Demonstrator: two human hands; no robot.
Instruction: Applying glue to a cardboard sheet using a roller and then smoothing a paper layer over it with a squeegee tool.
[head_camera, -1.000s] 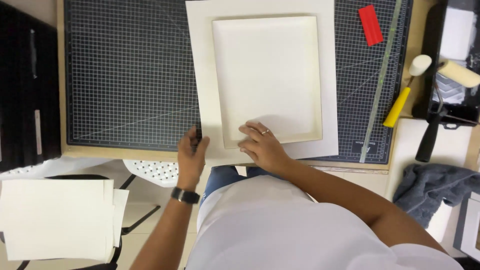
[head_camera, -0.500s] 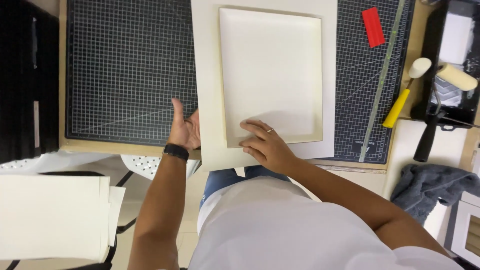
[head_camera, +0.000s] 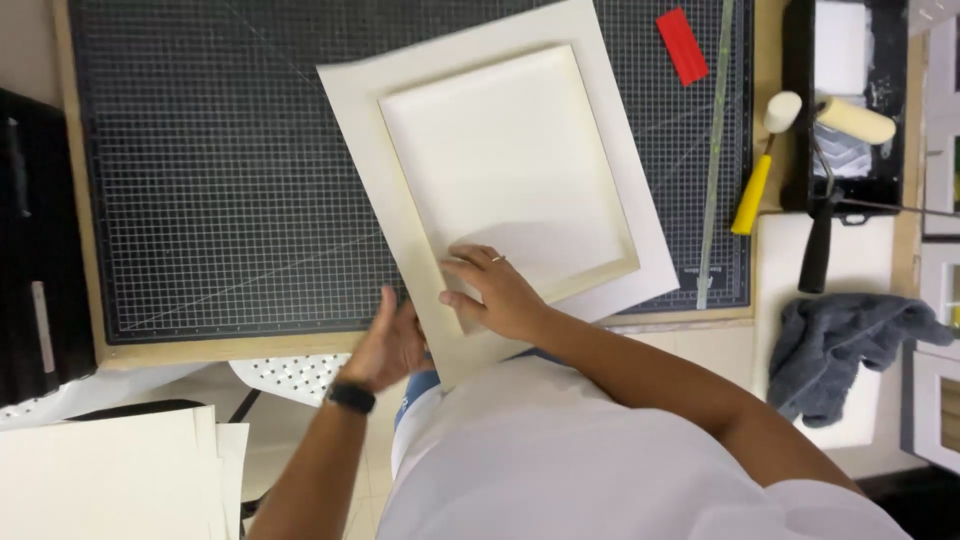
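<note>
At the lower left of the frame lies a stack of cream sheets (head_camera: 100, 475). My left hand (head_camera: 388, 345) grips the near edge of the large cream sheet (head_camera: 400, 200) – fingers closed on it – at lower centre. My right hand (head_camera: 495, 292) presses flat, fingers spread, on the cream board (head_camera: 505, 160) lying tilted atop that sheet over the grid cutting mat (head_camera: 220, 170). Right of it – a yellow-handled brush (head_camera: 755, 185).

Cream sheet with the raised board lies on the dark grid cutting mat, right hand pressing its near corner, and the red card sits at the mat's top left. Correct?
Not quite. The head view shows the red card at the top right of the cutting mat, beside the long ruler. The rest holds: the right hand presses the near corner of the cream sheet.
</note>
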